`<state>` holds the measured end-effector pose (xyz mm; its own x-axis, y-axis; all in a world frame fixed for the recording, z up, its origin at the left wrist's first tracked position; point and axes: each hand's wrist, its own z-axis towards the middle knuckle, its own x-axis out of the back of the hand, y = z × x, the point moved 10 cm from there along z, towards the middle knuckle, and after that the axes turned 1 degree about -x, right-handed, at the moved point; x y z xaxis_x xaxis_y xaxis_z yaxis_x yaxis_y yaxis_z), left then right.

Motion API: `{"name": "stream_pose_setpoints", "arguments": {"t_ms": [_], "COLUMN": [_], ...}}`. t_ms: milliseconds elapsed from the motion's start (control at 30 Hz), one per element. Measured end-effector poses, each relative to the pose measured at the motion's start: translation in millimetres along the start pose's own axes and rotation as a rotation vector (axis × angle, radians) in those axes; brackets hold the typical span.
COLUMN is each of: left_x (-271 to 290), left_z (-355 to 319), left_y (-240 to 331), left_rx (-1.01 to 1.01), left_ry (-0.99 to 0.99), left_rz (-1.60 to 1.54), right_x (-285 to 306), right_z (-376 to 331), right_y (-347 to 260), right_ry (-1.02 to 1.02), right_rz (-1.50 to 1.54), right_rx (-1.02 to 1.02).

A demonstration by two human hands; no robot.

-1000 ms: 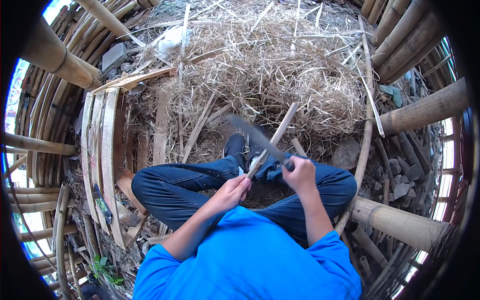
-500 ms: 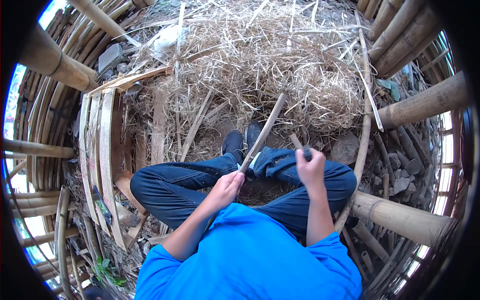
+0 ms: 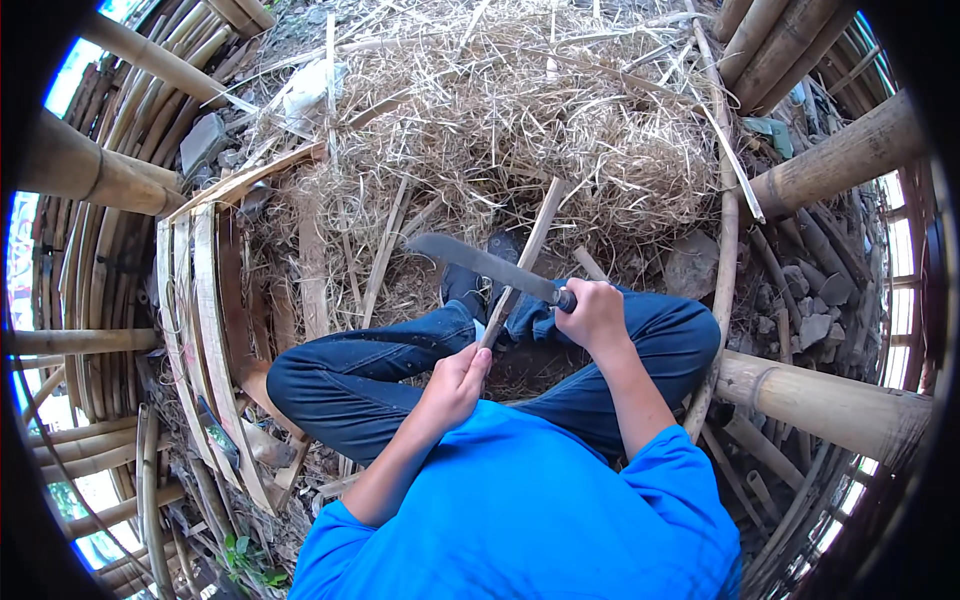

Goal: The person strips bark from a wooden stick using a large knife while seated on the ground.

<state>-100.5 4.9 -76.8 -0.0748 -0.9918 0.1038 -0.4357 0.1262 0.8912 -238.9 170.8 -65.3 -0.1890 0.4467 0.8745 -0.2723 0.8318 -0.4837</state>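
Note:
My left hand (image 3: 456, 386) is closed on the near end of a narrow bamboo strip (image 3: 541, 222), which slants up and away from me between my knees. My right hand (image 3: 594, 316) grips the dark handle of a machete (image 3: 476, 262). Its broad grey blade points left and crosses over the strip about midway along. Whether the edge touches the strip, I cannot tell. My legs are bent and crossed in dark jeans, and my dark shoes show partly beneath the blade.
Beyond my feet lies a heap of pale shavings (image 3: 520, 120). Split bamboo slats (image 3: 208, 290) lean at my left. Thick bamboo poles (image 3: 830, 400) jut in at the right, by broken stones (image 3: 815, 325). A long thin pole (image 3: 728, 240) runs beside my right knee.
My right hand has moved slightly left, and the machete has swung into clear view, its blade now lying across the strip. My left hand still holds the strip in about the same place.

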Motion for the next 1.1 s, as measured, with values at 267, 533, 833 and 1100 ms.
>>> {"name": "stream_pose_setpoints", "arguments": {"t_ms": [267,533,833,1100], "left_x": [-8,-6,-27,-2], "left_z": [-41,4,21,24], "left_y": [5,-22,-44,-3], "left_rx": [-0.04,0.151,0.251,-0.254], "left_ry": [-0.143,-0.182,-0.311,0.134], "left_rz": [0.127,-0.312,-0.461,-0.003], "right_x": [40,50,7,12], "right_z": [25,-15,-30,-33], "right_y": [149,100,11,-21], "right_ry": [0.111,0.322,0.021,-0.031], "right_rz": [-0.06,0.418,0.627,0.312], "right_rx": [-0.556,-0.313,-0.186,0.15]}}
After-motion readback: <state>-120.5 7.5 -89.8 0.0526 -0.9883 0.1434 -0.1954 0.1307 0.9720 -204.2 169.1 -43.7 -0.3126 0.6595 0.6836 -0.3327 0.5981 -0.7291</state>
